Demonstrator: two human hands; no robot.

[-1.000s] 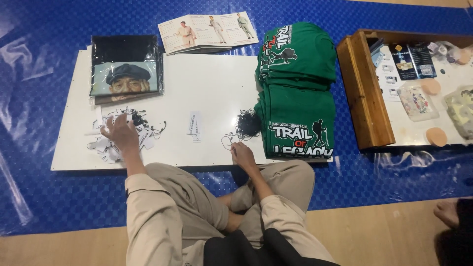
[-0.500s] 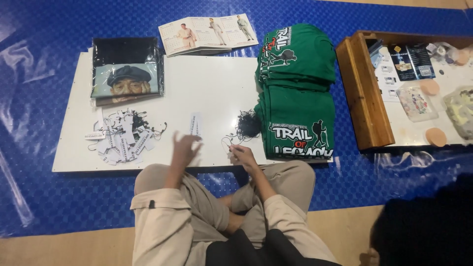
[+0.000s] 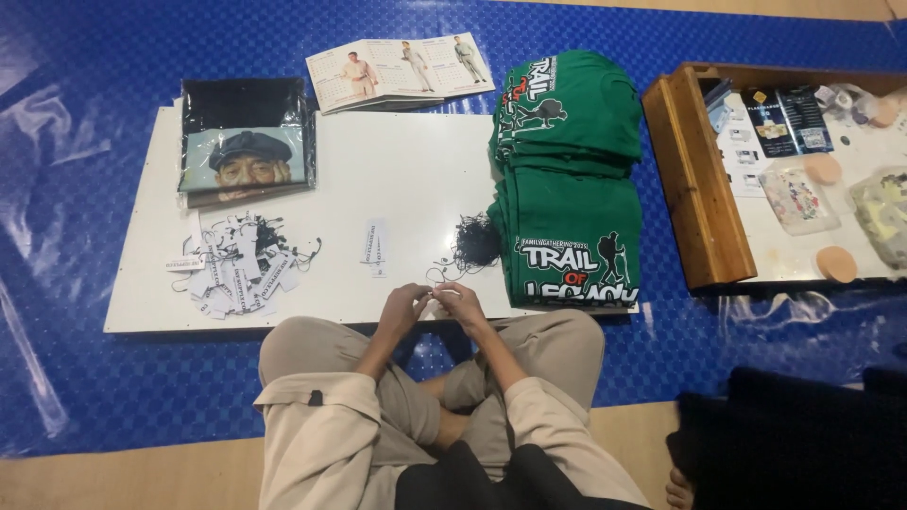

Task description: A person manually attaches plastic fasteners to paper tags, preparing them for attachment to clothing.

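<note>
Head view, and both hands meet at the near edge of the white board [image 3: 416, 161]: left hand [image 3: 404, 310] and right hand [image 3: 460, 304] nearly touching, fingers pinched together on something tiny between them. It looks like a thin black string [image 3: 436, 276] trailing off towards the dark tangle of strings [image 3: 475, 241] just beyond (too fine to be sure). Stuff like that would be feather-light, limp and slippery, best nipped at its end with fingertips, not grabbed.

Just past the left hand, a couple of white paper tags [image 3: 375, 246] lie on the board; light, stiff enough to lift by an edge. Further left, a heap of tags [image 3: 236, 269] already carrying strings. Behind that, a bagged dark garment [image 3: 246, 142] with a printed portrait. To the right, a stack of folded green shirts [image 3: 567, 179], soft and bulky. An open booklet [image 3: 397, 71] lies at the far edge, a wooden tray [image 3: 690, 179] of odds and ends off right, all on a blue mat [image 3: 94, 76].
</note>
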